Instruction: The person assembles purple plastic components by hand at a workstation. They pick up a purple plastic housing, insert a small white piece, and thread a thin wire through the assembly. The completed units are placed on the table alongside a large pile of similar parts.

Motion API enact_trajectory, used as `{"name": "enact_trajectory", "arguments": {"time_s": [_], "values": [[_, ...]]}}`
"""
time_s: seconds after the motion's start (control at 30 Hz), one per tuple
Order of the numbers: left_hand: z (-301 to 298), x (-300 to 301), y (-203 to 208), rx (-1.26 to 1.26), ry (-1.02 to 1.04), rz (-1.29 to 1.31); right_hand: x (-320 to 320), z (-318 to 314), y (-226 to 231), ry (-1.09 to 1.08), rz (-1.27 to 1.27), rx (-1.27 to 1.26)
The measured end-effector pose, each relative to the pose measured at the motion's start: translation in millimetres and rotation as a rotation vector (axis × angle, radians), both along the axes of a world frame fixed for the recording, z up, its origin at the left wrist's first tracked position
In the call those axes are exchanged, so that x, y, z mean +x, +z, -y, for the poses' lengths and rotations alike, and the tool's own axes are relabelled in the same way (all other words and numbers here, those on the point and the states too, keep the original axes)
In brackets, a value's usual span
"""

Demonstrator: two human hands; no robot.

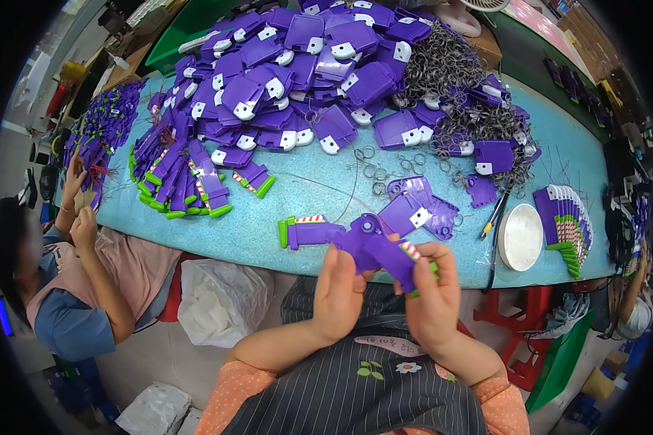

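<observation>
My left hand [339, 291] grips a purple plastic shell [360, 239] with a round socket near its top. Between the fingers of my right hand [435, 293] is a purple arm piece with a green end and a red-and-white striped edge [397, 261]. The two parts meet or overlap in front of my apron; whether they are joined cannot be made out. Just beyond lie loose purple shells [403, 215], one with a white corner. Another green-ended striped piece [309, 231] rests on the table left of my hands, with a thin wire near it.
A large heap of purple shells with white corners [305, 65] covers the far table [268, 217]. Metal spring rings [446, 69] are piled beside it. Striped pieces [185, 177] lie left; a white bowl [521, 238], a slim tool [494, 217] and fanned pieces [564, 225] lie right. A co-worker [98, 290] sits left.
</observation>
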State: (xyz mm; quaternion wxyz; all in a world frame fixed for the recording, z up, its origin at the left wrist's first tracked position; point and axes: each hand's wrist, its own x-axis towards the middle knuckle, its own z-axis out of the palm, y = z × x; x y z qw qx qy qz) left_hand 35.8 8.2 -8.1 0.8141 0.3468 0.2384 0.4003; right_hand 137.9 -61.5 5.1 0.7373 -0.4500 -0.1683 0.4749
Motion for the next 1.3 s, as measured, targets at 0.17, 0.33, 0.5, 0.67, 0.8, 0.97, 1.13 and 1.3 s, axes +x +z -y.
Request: {"name": "enact_trajectory", "arguments": {"time_s": [0.17, 0.33, 0.5, 0.67, 0.8, 0.97, 1.13, 1.3], "values": [[-8, -2, 0, -0.036, -0.152, -0.084, -2, 16, -5, 0.201, 0.241, -0.123], [-6, -29, 7, -0.232, -0.53, -0.113, 60, 4, 18, 0.204, 0.194, -0.208], [3, -23, 4, -0.46, -0.847, -0.171, 53, -27, 34, 0.302, 0.212, -0.179], [13, -27, -6, -0.656, -0.765, -0.089, 40, -9, 42, 0.168, 0.823, -0.062], [12, -26, 3, -0.387, -0.519, -0.132, 37, 9, 38, -0.077, 1.326, -0.031], [14, -23, 16, -0.092, -0.331, -0.086, 29, 19, 23, -0.142, 1.489, 0.02], [28, -24, 10, 0.011, -0.283, -0.135, 27, 13, 21, -0.133, 1.582, -0.009], [25, -26, 6, 0.257, -0.308, -0.361, 28, 13, 24, -0.077, 1.579, -0.083]]}}
